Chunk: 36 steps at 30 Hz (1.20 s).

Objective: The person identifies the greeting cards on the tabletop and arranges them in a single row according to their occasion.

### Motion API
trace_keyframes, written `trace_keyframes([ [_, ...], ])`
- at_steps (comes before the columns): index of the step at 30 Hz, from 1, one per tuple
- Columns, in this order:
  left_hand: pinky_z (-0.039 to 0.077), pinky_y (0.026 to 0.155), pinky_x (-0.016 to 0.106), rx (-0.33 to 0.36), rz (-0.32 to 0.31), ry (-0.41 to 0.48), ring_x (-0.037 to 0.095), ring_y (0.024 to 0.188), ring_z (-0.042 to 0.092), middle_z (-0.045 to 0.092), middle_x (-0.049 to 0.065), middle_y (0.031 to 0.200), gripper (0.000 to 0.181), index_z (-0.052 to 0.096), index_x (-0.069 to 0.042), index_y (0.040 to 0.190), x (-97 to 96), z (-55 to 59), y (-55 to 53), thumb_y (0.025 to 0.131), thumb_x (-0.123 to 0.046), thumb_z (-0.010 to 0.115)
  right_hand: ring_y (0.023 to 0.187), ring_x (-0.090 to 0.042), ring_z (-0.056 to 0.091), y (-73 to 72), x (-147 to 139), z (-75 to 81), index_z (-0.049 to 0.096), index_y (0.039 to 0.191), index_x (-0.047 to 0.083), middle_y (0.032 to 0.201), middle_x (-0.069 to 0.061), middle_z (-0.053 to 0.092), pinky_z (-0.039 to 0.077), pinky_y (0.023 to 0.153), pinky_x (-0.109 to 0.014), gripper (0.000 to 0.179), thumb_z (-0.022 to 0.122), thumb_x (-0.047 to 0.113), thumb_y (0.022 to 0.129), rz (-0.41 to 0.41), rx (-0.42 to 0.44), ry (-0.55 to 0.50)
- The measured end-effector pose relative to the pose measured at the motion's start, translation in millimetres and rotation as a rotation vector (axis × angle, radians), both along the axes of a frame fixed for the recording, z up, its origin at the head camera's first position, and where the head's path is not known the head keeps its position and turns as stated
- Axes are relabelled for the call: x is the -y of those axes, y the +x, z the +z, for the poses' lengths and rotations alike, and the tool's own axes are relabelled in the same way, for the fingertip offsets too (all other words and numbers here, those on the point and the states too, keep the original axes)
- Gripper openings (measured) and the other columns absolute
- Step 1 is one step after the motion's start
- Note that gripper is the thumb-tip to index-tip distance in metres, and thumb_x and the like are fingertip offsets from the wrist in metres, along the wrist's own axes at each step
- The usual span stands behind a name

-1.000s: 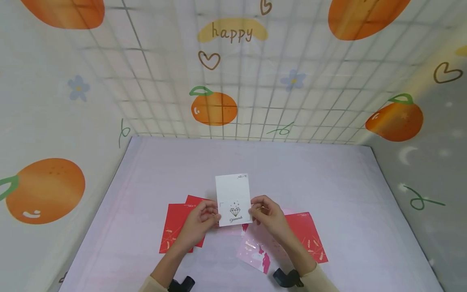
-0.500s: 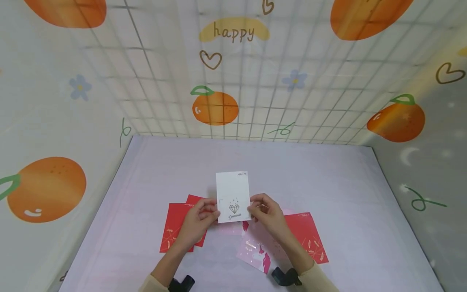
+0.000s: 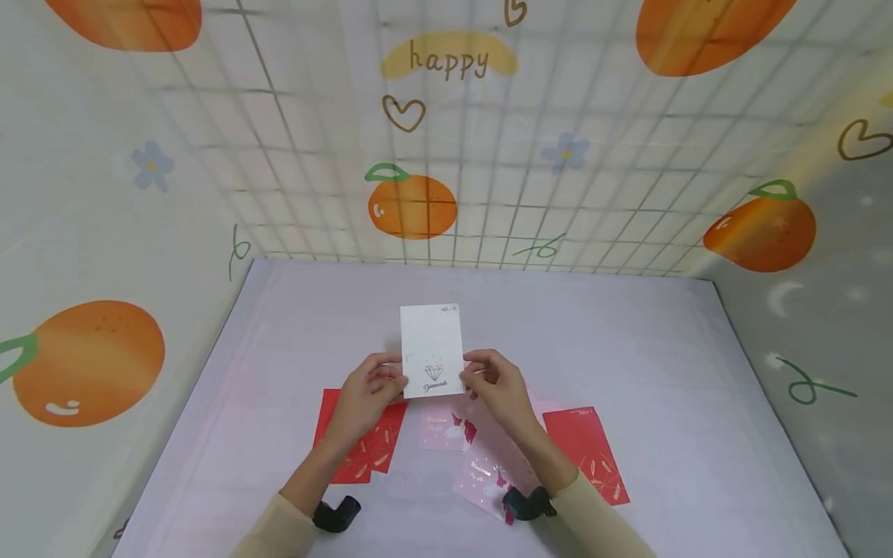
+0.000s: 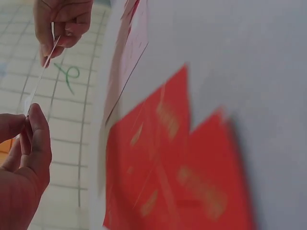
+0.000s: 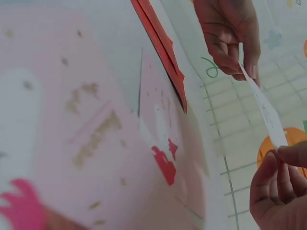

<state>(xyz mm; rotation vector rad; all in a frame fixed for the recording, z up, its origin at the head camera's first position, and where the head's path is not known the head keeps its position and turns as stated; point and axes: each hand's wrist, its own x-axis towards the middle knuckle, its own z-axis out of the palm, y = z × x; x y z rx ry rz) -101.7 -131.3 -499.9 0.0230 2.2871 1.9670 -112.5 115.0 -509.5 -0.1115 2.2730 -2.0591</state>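
A white card [image 3: 431,337] printed with a diamond drawing and the word "Diamonds" is held up over the table, its printed face showing in the head view. My left hand [image 3: 366,395] pinches its left edge between thumb and fingers. At the right edge, the thumb and fingers of my right hand [image 3: 498,391] grip it likewise. Both wrist views show the card [image 4: 42,76] nearly edge-on, stretched between the two hands. Red cards [image 3: 387,438] with gold print lie overlapping beneath my left hand, partly hidden by it. Pink cards [image 3: 477,469] lie under my right forearm.
Another red card [image 3: 589,457] lies to the right of the pink ones on the pale tabletop [image 3: 698,403]. Dark wrist mounts [image 3: 528,504] sit at both wrists. A patterned curtain [image 3: 300,155] with orange fruit prints and grid lines surrounds the table's back and sides.
Both hands have carried the white card away from the body and slightly left, raising it in view. The cards on the table have stayed in place, with more of the pink ones uncovered.
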Motion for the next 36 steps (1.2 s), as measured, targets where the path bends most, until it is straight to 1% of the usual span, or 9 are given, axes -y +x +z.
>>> trace_keyframes([
  [6, 0.059, 0.077, 0.032, -0.035, -0.003, -0.072, 0.023, 0.086, 0.071, 0.063, 0.010, 0.107, 0.036, 0.058, -0.014, 0.130, 20.0, 4.1, -19.2, 0.095, -0.014, 0.069, 0.080, -0.036, 0.066, -18.0, 18.4, 1.2, 0.067, 0.120, 0.005, 0.099, -0.013, 0.065, 0.059, 0.068, -0.038, 0.029, 0.067, -0.001, 0.092, 0.037, -0.054, 0.006],
  [12, 0.059, 0.078, 0.037, -0.051, 0.005, -0.167, 0.023, 0.087, 0.071, 0.063, 0.009, 0.109, 0.039, 0.058, -0.013, 0.132, 43.6, 7.7, -37.2, 0.096, -0.017, 0.069, 0.086, -0.033, 0.067, -35.3, 36.2, 3.5, 0.064, 0.127, 0.005, 0.103, -0.012, 0.065, 0.060, 0.072, -0.035, 0.034, 0.064, 0.000, 0.094, 0.120, -0.078, 0.041],
  [19, 0.059, 0.077, 0.036, -0.053, 0.035, -0.259, 0.024, 0.088, 0.071, 0.065, 0.014, 0.108, 0.039, 0.060, -0.008, 0.133, 73.0, 5.4, -65.4, 0.095, -0.015, 0.069, 0.092, -0.040, 0.066, -58.6, 60.8, 6.3, 0.061, 0.131, 0.002, 0.108, -0.014, 0.066, 0.059, 0.073, -0.035, 0.036, 0.062, 0.001, 0.095, 0.200, -0.103, 0.103],
  [22, 0.059, 0.078, 0.037, -0.047, 0.045, -0.286, 0.026, 0.089, 0.071, 0.065, 0.016, 0.108, 0.039, 0.059, -0.006, 0.133, 85.1, 4.9, -76.1, 0.096, -0.013, 0.068, 0.093, -0.035, 0.066, -69.1, 74.0, 5.5, 0.060, 0.134, 0.003, 0.111, -0.014, 0.066, 0.058, 0.072, -0.031, 0.038, 0.060, -0.001, 0.095, 0.215, -0.083, 0.137],
  [26, 0.059, 0.078, 0.036, -0.029, 0.075, -0.334, 0.029, 0.091, 0.070, 0.065, 0.017, 0.110, 0.039, 0.059, -0.006, 0.134, 101.5, 5.7, -87.5, 0.097, -0.015, 0.066, 0.092, -0.022, 0.064, -82.3, 92.4, 4.6, 0.059, 0.136, 0.006, 0.116, -0.013, 0.066, 0.057, 0.071, -0.028, 0.042, 0.057, -0.002, 0.095, 0.242, -0.049, 0.184],
  [28, 0.059, 0.078, 0.036, -0.013, 0.090, -0.367, 0.031, 0.092, 0.070, 0.066, 0.018, 0.112, 0.039, 0.059, -0.006, 0.135, 109.2, 5.4, -92.9, 0.098, -0.016, 0.065, 0.092, -0.021, 0.063, -88.2, 101.0, 4.9, 0.059, 0.136, 0.007, 0.117, -0.013, 0.066, 0.057, 0.071, -0.028, 0.043, 0.056, -0.002, 0.094, 0.250, -0.039, 0.185],
  [31, 0.058, 0.078, 0.036, 0.010, 0.107, -0.432, 0.032, 0.093, 0.069, 0.067, 0.018, 0.114, 0.040, 0.058, -0.007, 0.137, 119.6, 2.1, -101.2, 0.099, -0.018, 0.063, 0.093, -0.024, 0.064, -97.0, 113.0, 2.7, 0.059, 0.136, 0.007, 0.118, -0.012, 0.066, 0.056, 0.071, -0.028, 0.043, 0.055, -0.003, 0.095, 0.247, -0.016, 0.163],
  [34, 0.057, 0.077, 0.035, 0.033, 0.127, -0.472, 0.032, 0.095, 0.068, 0.066, 0.020, 0.115, 0.041, 0.058, -0.007, 0.138, 127.9, -3.6, -108.5, 0.099, -0.017, 0.061, 0.097, -0.031, 0.064, -103.7, 123.6, -0.4, 0.058, 0.137, 0.005, 0.121, -0.013, 0.066, 0.056, 0.071, -0.027, 0.042, 0.055, -0.002, 0.096, 0.241, 0.019, 0.137],
  [36, 0.055, 0.075, 0.032, 0.046, 0.144, -0.483, 0.032, 0.096, 0.068, 0.066, 0.020, 0.116, 0.041, 0.058, -0.006, 0.138, 133.1, -7.7, -113.2, 0.099, -0.016, 0.061, 0.100, -0.035, 0.064, -106.6, 130.3, -2.0, 0.057, 0.139, 0.003, 0.123, -0.014, 0.065, 0.056, 0.073, -0.030, 0.043, 0.054, -0.002, 0.096, 0.240, 0.043, 0.119],
])
